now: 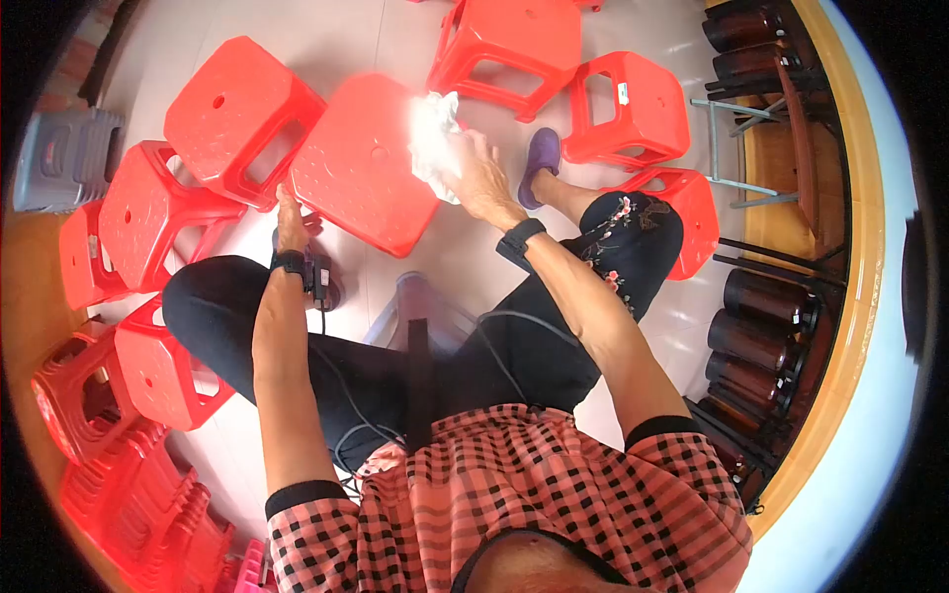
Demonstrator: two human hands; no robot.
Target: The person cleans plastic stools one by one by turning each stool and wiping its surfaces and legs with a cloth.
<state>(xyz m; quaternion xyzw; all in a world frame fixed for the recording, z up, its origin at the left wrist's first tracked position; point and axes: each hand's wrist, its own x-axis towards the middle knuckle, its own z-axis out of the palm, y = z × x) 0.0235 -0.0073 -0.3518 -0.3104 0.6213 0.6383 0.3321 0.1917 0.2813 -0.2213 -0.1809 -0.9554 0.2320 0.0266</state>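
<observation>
Directly in front of me a red plastic stool (371,158) shows its square seat, wet-looking and tilted; its legs are hidden. My left hand (291,225) is at the near left edge of this stool, with the fingers curled under and partly hidden, closed on it. On the far right edge of the seat is a crumpled white cloth (433,148), bright and overexposed. My right hand (482,180) is closed on the cloth and presses it towards the stool's edge.
Several red stools surround me, one at upper left (232,109) and one at upper right (514,44). Stacked red stools (129,484) stand at lower left, grey stools (64,158) further back. Dark folded chairs (751,336) line the right wall. A purple shoe (541,163) is on my foot.
</observation>
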